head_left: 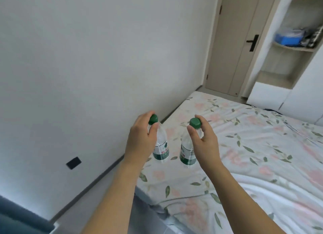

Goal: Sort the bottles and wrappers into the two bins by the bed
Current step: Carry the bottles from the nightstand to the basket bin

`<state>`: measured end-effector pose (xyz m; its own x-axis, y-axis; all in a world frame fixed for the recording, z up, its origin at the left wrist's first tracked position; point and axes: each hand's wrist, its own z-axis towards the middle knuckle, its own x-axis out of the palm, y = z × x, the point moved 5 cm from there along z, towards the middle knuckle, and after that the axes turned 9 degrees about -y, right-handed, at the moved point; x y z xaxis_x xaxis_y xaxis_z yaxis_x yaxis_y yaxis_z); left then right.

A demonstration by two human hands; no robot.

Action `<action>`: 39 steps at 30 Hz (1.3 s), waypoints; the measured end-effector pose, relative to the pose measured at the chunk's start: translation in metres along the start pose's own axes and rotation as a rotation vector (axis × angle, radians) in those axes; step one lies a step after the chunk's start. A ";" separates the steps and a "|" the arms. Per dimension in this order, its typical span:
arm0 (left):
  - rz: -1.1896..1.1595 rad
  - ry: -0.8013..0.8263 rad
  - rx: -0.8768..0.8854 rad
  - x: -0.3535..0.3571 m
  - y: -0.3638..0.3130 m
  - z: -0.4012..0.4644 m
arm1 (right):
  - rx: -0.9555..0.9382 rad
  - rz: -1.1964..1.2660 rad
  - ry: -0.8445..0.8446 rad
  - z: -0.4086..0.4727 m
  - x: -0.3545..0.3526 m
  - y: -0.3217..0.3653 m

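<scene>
Over floral bedsheet (244, 146), our left hand (141, 139) and right hand (204, 139) each pinch a green-capped water bottle (161, 151) (187, 155); neither bin in view, likely behind, toward six o'clock.

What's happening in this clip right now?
A person holds two clear water bottles with green caps upright over a floral-sheeted bed. The left hand grips the neck of the left bottle, and the right hand pinches the right bottle just under its cap. Whether the bottles rest on the sheet or hang just above it is unclear. No bins or wrappers are in view.
</scene>
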<state>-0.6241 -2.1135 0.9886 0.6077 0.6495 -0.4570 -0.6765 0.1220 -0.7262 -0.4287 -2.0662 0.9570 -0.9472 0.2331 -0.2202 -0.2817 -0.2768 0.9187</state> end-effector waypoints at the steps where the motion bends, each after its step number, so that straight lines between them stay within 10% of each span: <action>1: 0.021 -0.035 -0.020 -0.017 0.015 0.007 | -0.014 0.003 0.045 -0.001 0.025 0.006; 15: 0.180 -0.324 -0.280 -0.136 0.174 0.084 | -0.093 0.156 0.397 0.026 0.281 0.042; 39: 0.096 -0.150 -0.131 -0.140 0.371 0.381 | -0.036 0.189 0.262 0.193 0.574 0.053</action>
<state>-1.1187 -1.8730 0.9787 0.4678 0.7592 -0.4524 -0.6624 -0.0377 -0.7482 -0.9573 -1.7674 0.9424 -0.9892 -0.0722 -0.1275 -0.0975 -0.3261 0.9403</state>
